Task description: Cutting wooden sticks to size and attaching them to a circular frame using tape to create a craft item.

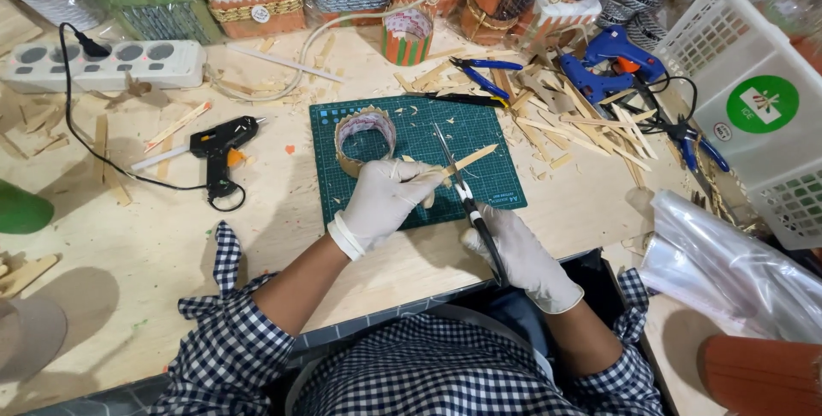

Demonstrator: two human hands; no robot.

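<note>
While a thin wooden stick (pixel 462 162) is pinched in the gloved left hand (pixel 383 200), its pointed end is left jutting toward two o'clock over the green cutting mat (pixel 492 189) near the middle of the counter (pixel 137 245). The held end is hidden under the curled fingers. Black-handled scissors (pixel 458 181) are gripped by the gloved right hand (pixel 521 255), closed around the handles, which are mostly covered by the palm; the blades are seen crossing the stick, though whether they are shut on it cannot be made out.

At eleven o'clock of the left hand, a small ring-shaped woven basket (pixel 365 136) is set on the mat. At nine o'clock a black glue gun (pixel 219 146) lies on the counter, its cord leading toward a white power strip (pixel 103 63) at the far left. At one o'clock, blue-handled pliers (pixel 481 72) and a blue glue gun (pixel 612 61) rest among a litter of wooden strips (pixel 565 116). A white plastic crate (pixel 758 82) is cut off by the right edge, and a clear plastic bag (pixel 728 262) lies at four o'clock.
</note>
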